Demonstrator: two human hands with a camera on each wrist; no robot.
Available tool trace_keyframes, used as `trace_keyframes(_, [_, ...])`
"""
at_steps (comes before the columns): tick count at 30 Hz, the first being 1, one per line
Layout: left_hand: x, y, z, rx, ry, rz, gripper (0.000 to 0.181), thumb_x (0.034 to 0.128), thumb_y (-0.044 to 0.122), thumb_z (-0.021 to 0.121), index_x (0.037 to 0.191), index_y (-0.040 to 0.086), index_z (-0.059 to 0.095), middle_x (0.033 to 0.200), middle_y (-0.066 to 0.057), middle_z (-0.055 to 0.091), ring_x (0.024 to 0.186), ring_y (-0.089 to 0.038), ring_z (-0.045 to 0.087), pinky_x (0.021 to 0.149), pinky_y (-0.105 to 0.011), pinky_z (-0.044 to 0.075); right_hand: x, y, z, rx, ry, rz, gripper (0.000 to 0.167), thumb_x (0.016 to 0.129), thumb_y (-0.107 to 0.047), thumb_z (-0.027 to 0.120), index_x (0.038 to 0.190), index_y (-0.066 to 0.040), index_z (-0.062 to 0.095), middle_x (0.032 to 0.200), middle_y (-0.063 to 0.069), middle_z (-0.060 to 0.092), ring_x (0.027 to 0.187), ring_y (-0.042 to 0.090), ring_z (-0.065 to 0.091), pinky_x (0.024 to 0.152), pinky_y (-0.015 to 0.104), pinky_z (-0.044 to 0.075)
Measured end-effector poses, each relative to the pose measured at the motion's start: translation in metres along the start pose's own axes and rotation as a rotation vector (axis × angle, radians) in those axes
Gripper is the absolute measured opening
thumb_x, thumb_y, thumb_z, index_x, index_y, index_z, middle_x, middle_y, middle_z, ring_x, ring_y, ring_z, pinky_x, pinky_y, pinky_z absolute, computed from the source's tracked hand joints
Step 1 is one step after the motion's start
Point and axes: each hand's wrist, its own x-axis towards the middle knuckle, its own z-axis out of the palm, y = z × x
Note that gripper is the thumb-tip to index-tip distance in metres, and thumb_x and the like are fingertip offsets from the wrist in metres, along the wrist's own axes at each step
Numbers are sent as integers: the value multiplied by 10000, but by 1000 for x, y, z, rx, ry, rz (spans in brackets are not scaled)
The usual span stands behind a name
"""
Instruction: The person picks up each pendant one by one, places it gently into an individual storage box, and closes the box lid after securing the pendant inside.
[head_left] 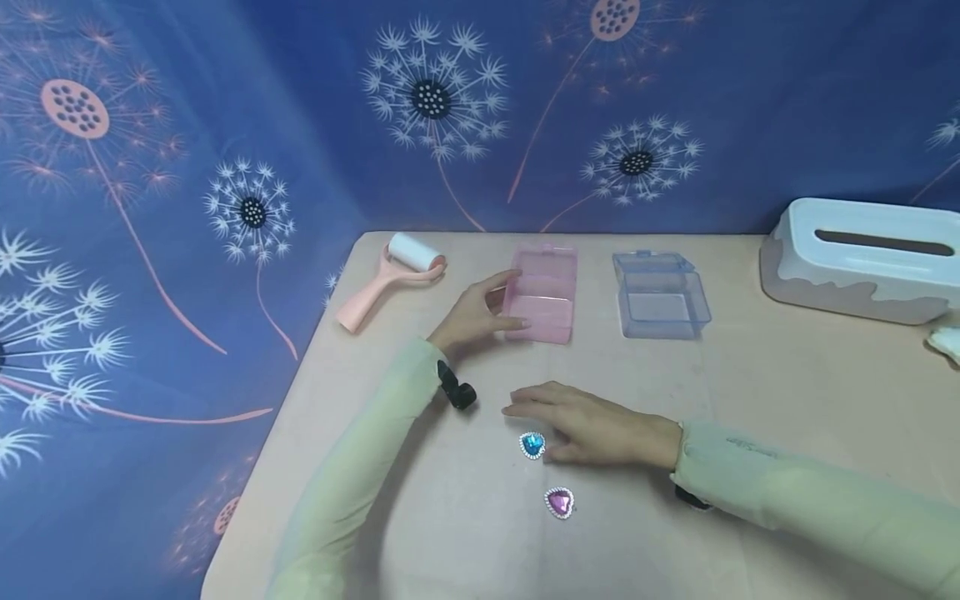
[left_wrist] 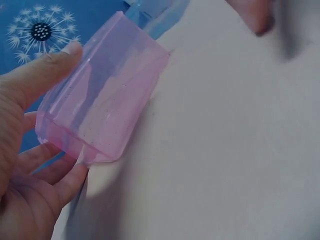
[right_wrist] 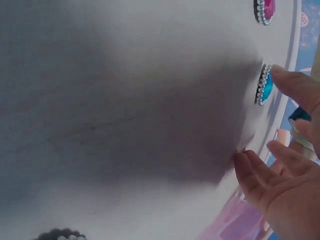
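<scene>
My left hand (head_left: 476, 312) holds the left side of a pink see-through plastic box (head_left: 546, 304), thumb and fingers spread around its edge. In the left wrist view the pink box (left_wrist: 107, 95) lies between thumb and fingers. My right hand (head_left: 600, 425) hovers low over the table, its fingers loosely extended with nothing between them. Beside its thumb lies a blue heart-shaped gem (head_left: 532, 444) with a sparkly rim; whether they touch I cannot tell. Nearer me is a purple-pink heart gem (head_left: 559, 502). Another beaded rim (right_wrist: 61, 235) shows at the right wrist view's bottom edge.
A blue see-through box (head_left: 663, 304) stands right of the pink one, its lid raised. Far left lies a pink lint roller (head_left: 382, 283) with a white roll. A white tissue box (head_left: 862, 267) is at the back right. Dandelion-patterned blue cloth (head_left: 322, 108) hangs behind.
</scene>
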Motion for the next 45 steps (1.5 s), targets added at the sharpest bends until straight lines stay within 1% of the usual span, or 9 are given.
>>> trace_keyframes(5, [-1, 1, -1, -22, 18, -10, 829, 750, 120, 834, 1464, 138, 416, 1543, -86, 374, 1338, -300, 479, 1081, -348, 444, 5, 2, 5, -14, -16, -44, 345, 834, -137, 729, 1174, -139, 664, 1258, 17, 620, 1179, 180, 534, 1014, 351, 476])
trace_keyframes(9, [-1, -3, 0, -26, 24, -16, 820, 754, 131, 834, 1462, 155, 423, 1541, -82, 379, 1342, -294, 475, 1094, -367, 431, 10, 3, 7, 9, -34, -83, 173, 850, -93, 712, 1014, -145, 705, 1098, -38, 673, 1059, 124, 570, 944, 276, 503])
trace_keyframes(17, [-1, -5, 1, -20, 33, -16, 822, 752, 137, 833, 1461, 172, 419, 1533, -52, 391, 1337, -274, 482, 1067, -333, 460, 11, 6, 11, 32, -7, -140, 190, 810, -13, 661, 954, -130, 700, 959, -65, 662, 931, 78, 561, 849, 223, 506])
trace_keyframes(25, [1, -6, 3, -1, 60, -8, 818, 737, 153, 848, 1444, 187, 438, 1523, -60, 406, 1334, -254, 480, 1064, -295, 456, 13, 1, 0, -15, 7, -107, 136, 826, -73, 694, 955, -114, 712, 951, -36, 652, 940, 89, 582, 852, 229, 528])
trace_keyframes(28, [1, -6, 3, 21, 59, -18, 826, 733, 175, 854, 1445, 199, 436, 1521, -56, 411, 1332, -249, 482, 1060, -288, 459, 14, 0, -13, -27, 68, -110, 140, 814, -77, 707, 950, -108, 712, 951, -24, 653, 930, 96, 597, 837, 243, 542])
trace_keyframes(31, [0, -4, 3, 44, 56, -27, 831, 731, 201, 858, 1445, 220, 433, 1513, -48, 423, 1328, -245, 487, 1061, -302, 459, 17, -1, -30, -34, 161, -124, 146, 810, -79, 720, 954, -103, 707, 965, -19, 652, 933, 98, 614, 835, 260, 555])
trace_keyframes(39, [1, -1, 0, 67, 40, -41, 833, 750, 193, 841, 1460, 233, 407, 1506, -55, 429, 1346, -249, 469, 1100, -360, 425, 34, 4, -71, -86, 476, -237, 262, 731, -31, 782, 983, -34, 710, 986, 62, 687, 918, 191, 668, 799, 340, 587])
trace_keyframes(42, [1, -1, 0, 86, 42, -52, 848, 738, 221, 851, 1459, 242, 406, 1500, -44, 437, 1346, -243, 466, 1103, -370, 419, 38, 13, -81, -83, 558, -202, 252, 729, -2, 781, 970, -20, 712, 971, 82, 701, 893, 222, 680, 787, 360, 589])
trace_keyframes(45, [1, -1, 1, 104, 43, -53, 856, 728, 272, 860, 1455, 249, 410, 1496, -18, 444, 1335, -231, 476, 1096, -369, 424, 41, 27, -87, -76, 574, -93, 228, 752, -1, 768, 971, -15, 708, 983, 99, 704, 855, 247, 680, 756, 370, 586])
